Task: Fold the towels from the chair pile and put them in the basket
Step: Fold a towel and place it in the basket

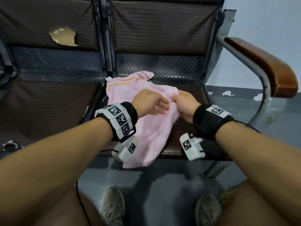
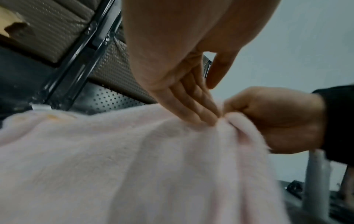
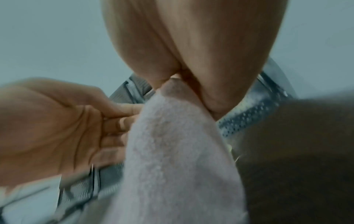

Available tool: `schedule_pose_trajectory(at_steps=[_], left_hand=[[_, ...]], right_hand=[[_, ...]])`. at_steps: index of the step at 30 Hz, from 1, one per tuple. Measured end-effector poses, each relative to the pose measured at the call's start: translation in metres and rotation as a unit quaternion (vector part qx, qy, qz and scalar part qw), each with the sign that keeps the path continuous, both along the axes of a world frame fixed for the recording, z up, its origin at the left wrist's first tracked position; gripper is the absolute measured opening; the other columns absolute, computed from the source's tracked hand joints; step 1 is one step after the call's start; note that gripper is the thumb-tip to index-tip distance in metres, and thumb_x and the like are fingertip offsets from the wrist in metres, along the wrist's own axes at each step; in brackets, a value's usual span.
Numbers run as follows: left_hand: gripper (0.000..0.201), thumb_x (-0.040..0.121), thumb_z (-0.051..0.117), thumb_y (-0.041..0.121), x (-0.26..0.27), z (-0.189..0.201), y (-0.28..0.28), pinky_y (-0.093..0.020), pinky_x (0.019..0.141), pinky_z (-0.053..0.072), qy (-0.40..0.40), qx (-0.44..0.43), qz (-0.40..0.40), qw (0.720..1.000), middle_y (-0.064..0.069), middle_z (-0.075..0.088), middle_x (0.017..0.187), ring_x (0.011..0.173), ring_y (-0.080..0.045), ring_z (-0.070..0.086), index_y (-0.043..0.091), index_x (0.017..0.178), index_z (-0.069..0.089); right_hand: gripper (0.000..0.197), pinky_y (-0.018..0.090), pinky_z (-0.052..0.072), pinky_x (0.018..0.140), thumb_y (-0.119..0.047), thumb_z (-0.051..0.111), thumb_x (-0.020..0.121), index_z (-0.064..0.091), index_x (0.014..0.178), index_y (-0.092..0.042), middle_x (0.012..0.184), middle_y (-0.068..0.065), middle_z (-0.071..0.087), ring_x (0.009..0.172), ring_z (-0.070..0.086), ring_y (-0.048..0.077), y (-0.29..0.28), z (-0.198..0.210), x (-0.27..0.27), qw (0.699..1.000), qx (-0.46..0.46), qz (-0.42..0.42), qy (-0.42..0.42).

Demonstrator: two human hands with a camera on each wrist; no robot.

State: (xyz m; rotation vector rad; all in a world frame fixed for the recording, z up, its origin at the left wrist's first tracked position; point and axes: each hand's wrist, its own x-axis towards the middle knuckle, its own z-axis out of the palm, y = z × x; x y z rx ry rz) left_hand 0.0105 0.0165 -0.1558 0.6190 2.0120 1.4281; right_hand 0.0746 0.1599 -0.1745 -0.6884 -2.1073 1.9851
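Note:
A pink towel [image 1: 146,128] with orange stripes at its far end lies on the right chair seat [image 1: 192,88] and hangs over the front edge. My right hand [image 1: 180,99] pinches a bunched fold of it between thumb and fingers, as the right wrist view shows [image 3: 178,78]. My left hand [image 1: 160,106] has straight fingers whose tips [image 2: 208,116] touch the towel [image 2: 134,159] right beside the right hand [image 2: 268,118], thumb held apart. A sliver of pale green cloth [image 1: 150,82] peeks from under the towel's far edge. No basket is in view.
A wooden armrest [image 1: 268,67] on a metal frame bounds the seat on the right. A second seat [image 1: 48,103] sits to the left, its backrest torn [image 1: 63,36]. My shoes [image 1: 114,204] stand on the grey floor below the seat's front edge.

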Motion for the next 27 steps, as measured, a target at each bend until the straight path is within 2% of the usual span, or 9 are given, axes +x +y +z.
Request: schedule_pose_trajectory(at_steps=[3,6,9,11,17,19,22,24,27], left_hand=[[0.046,0.084,0.058,0.007,-0.018,-0.009,-0.004,-0.038,0.088,0.055,0.242,-0.102,0.032,0.964,-0.011,0.065,0.122,0.108,-0.027,0.064,0.02,0.128,0.057],[0.065,0.081,0.064,0.012,-0.029,-0.022,0.004,-0.04,0.11,0.037,0.354,-0.174,-0.065,0.917,-0.017,0.041,0.147,0.138,-0.03,0.038,0.027,0.142,0.047],[0.013,0.084,0.07,0.031,-0.028,-0.029,0.016,-0.034,0.087,0.045,0.388,-0.237,-0.126,0.882,-0.008,0.065,0.109,0.108,-0.029,0.058,0.021,0.093,0.066],[0.021,0.086,0.069,0.031,-0.028,-0.032,0.02,-0.032,0.069,0.038,0.397,-0.232,-0.114,0.881,-0.003,0.061,0.085,0.089,-0.03,0.058,0.024,0.074,0.053],[0.017,0.087,0.052,0.032,-0.032,-0.012,0.028,-0.031,0.064,0.036,0.428,-0.211,0.033,0.878,-0.004,0.061,0.08,0.075,-0.03,0.054,0.022,0.074,0.051],[0.026,0.09,0.044,0.032,-0.031,-0.002,0.033,-0.032,0.068,0.04,0.356,-0.204,0.102,0.906,-0.015,0.067,0.09,0.084,-0.037,0.06,0.013,0.083,0.061],[0.035,0.096,0.04,0.018,-0.026,0.009,0.044,-0.035,0.08,0.046,0.129,-0.08,0.143,0.978,-0.027,0.065,0.107,0.098,-0.039,0.061,-0.006,0.103,0.065],[0.023,0.094,0.043,0.008,-0.016,0.017,0.052,-0.036,0.077,0.052,-0.003,0.025,0.149,0.989,-0.022,0.066,0.091,0.082,-0.033,0.063,-0.002,0.091,0.063],[0.033,0.094,0.039,-0.005,-0.001,0.029,0.056,-0.024,0.052,0.048,-0.131,0.135,0.146,0.971,-0.008,0.06,0.07,0.053,-0.017,0.054,0.01,0.072,0.056]], right_hand=[[0.021,0.035,0.051,0.08,0.007,0.048,0.088,0.068,0.093,0.009,0.095,0.012,0.073,0.087,0.061,0.017,0.01,0.005,0.015,0.973,0.202,0.113,-0.002],[0.019,0.035,0.044,0.071,0.013,0.041,0.082,0.059,0.081,0.019,0.078,0.017,0.062,0.076,0.053,0.019,0.018,0.018,0.026,0.947,0.271,0.171,0.015],[0.032,0.029,0.05,0.07,0.001,0.039,0.083,0.07,0.076,-0.001,0.079,0.006,0.073,0.074,0.063,0.016,0.03,0.031,0.039,0.944,0.298,0.139,0.038],[0.03,0.033,0.048,0.07,-0.018,0.04,0.081,0.065,0.075,-0.003,0.078,0.009,0.069,0.077,0.061,0.028,0.046,0.033,0.049,0.933,0.353,0.071,0.021],[0.009,0.031,0.046,0.074,-0.026,0.067,0.085,0.059,0.09,-0.026,0.091,0.001,0.069,0.087,0.061,0.023,0.101,0.017,0.068,0.9,0.403,-0.161,-0.03],[0.02,0.028,0.042,0.062,-0.028,0.074,0.082,0.056,0.089,-0.022,0.082,0.0,0.066,0.077,0.059,0.021,0.106,0.009,0.068,0.905,0.382,-0.185,-0.029],[0.017,0.026,0.037,0.06,-0.031,0.075,0.084,0.063,0.081,-0.02,0.076,-0.003,0.066,0.072,0.057,0.018,0.1,0.005,0.065,0.894,0.429,-0.124,-0.039],[0.013,0.024,0.036,0.059,-0.026,0.067,0.091,0.064,0.079,-0.022,0.07,-0.005,0.062,0.071,0.056,0.017,0.093,0.006,0.061,0.892,0.446,-0.074,-0.026],[0.028,0.024,0.034,0.056,-0.02,0.046,0.101,0.054,0.074,-0.015,0.066,-0.004,0.053,0.065,0.048,0.018,0.081,0.01,0.056,0.898,0.439,-0.043,0.009]])
